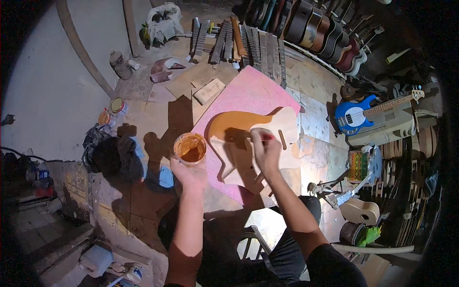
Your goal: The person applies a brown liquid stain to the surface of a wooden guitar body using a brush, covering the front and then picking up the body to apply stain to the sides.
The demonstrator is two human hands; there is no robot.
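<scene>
Two hands at work over an unfinished wooden guitar body [253,143], lying flat on a pink board [260,91] on the workshop floor. Left hand [191,174], just left of the body, fingers curled around a small cup of amber stain [190,148], held upright. Right hand [266,149] above the body's middle, fingers pinched shut on a red-handled brush [264,137]. Upper left part of the body already amber, the rest bare wood. Staining under way; next, probably, more stain from the cup and strokes toward the pale right side. Blue bass guitar [356,115] well to the body's right.
</scene>
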